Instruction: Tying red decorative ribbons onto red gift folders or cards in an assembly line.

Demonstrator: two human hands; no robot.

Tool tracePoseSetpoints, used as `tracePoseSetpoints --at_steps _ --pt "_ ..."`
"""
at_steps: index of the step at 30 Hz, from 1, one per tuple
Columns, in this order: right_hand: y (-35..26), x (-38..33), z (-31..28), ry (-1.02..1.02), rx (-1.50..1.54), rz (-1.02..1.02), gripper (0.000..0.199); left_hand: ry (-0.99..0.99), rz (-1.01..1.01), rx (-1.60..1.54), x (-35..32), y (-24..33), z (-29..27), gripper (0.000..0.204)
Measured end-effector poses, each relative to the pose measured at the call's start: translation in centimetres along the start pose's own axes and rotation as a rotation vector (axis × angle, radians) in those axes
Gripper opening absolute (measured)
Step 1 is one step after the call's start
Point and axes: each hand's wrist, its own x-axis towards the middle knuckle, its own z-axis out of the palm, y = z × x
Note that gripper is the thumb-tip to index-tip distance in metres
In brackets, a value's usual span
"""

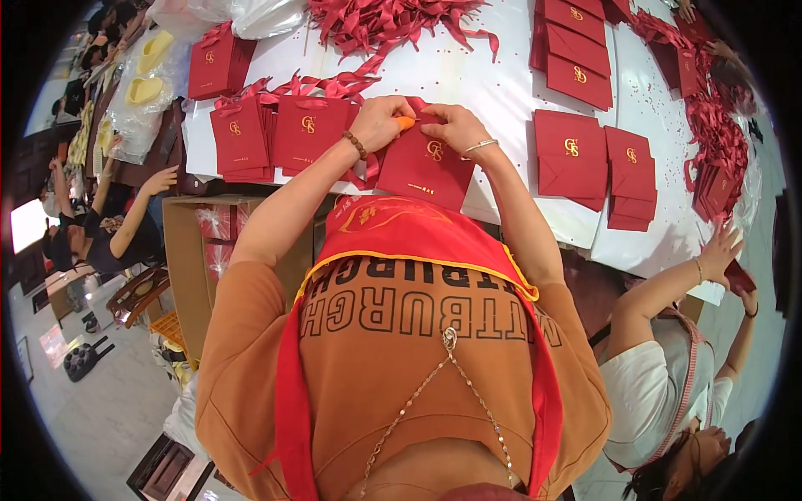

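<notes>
Gripping hands [418, 121] on a flat red, gold-emblemed paper bag [426, 171].

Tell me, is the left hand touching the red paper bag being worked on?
Touching. The head view shows the left hand pressed on the top edge of the red paper bag, beside the right hand.

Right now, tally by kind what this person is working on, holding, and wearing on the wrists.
red gift bag: 1
orange tool: 1
beaded bracelet: 1
silver bangle: 1
Total: 4
</notes>
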Motion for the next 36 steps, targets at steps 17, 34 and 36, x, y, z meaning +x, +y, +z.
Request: tracePoseSetpoints --at_steps 17,34,36 --pt "-0.8 -0.3 0.2 0.02 0.007 -0.04 0.036 0.084 0.243 0.326 -0.1 0.1 0.1 0.012" --pt "-2.9 -2.1 1.2 0.244 -0.325 -0.097 0.025 -0.021 0.398 0.846 -0.7 3.2 1.8 0.013" --pt "-2.5 -2.2 1.2 0.258 -0.293 -0.107 0.026 0.002 0.445 0.764 -0.3 2.7 0.8 0.013"
